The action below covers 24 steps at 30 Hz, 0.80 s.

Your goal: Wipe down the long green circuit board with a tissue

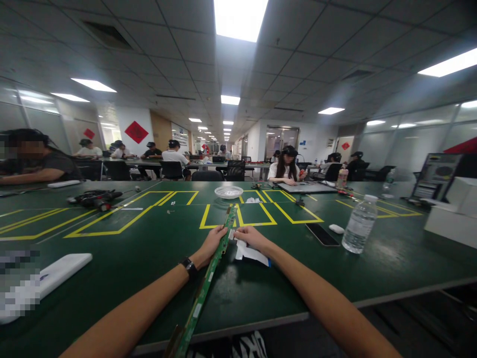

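Hands at work over the table (283,283): the left hand (212,243), with a dark band (189,267) on its wrist, is closed around a long, narrow green circuit board (203,298), thumb and fingers wrapped on its upper part. The board slants from beyond the fingertips down toward the table's near edge, between the two forearms. The right hand (253,237) is nearly closed too, its fingertips pinched on a white ribbon cable (250,253) right beside the board; the loose part hangs below the fingers and ends in a blue tip. Whether the cable is joined to the board cannot be told.

Among the containers, a round clear dish (228,192) sits farther up the table, past the board's far end; its contents are too small to tell. A capped clear bottle (359,223) stands upright on the right, its fill level unclear, near a small white case (336,228) and a dark phone (322,233). Farther back stands a pinkish bottle (342,176), and at the right edge a white box (452,214)
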Each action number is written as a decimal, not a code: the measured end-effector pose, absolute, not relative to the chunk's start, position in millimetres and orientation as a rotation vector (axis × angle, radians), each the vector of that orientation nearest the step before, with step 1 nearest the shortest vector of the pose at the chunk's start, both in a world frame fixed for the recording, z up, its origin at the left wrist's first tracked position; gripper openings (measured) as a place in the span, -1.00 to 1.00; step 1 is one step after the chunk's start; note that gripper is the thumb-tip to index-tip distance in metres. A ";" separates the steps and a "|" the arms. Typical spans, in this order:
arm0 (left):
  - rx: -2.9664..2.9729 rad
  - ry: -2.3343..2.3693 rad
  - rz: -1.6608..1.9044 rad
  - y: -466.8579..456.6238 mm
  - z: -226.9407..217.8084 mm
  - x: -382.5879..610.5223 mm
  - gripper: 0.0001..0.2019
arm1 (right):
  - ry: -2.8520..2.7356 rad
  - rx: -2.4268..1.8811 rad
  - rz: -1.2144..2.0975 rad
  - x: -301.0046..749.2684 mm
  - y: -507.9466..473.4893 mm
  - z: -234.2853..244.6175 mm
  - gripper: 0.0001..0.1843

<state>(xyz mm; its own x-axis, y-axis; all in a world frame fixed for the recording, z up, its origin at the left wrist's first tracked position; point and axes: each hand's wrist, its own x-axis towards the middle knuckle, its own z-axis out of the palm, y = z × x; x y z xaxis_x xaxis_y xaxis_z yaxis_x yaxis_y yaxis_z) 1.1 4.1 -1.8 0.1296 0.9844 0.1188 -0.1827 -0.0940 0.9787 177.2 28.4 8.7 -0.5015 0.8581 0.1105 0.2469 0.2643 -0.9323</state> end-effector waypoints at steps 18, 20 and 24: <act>1.261 0.913 1.227 -0.5 0.7 2.3 -0.76 | -1.900 -1.002 1.246 176.1 23.3 11.8 -0.65; 1.302 0.932 1.199 -2.0 -0.9 2.2 -0.74 | -1.919 -1.001 1.221 175.5 23.7 11.6 -0.66; 1.401 0.995 1.147 -5.4 -3.3 0.5 -0.68 | -1.959 -0.993 1.189 174.8 26.3 8.8 -0.67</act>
<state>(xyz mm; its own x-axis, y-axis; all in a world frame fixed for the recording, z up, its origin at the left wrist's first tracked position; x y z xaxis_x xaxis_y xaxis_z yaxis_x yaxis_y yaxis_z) 0.5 -5.4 -3.3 0.2029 0.9703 0.1318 -0.0063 -0.1333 0.9911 174.8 26.3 8.8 -0.5151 0.8472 0.1300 0.2756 0.3074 -0.9108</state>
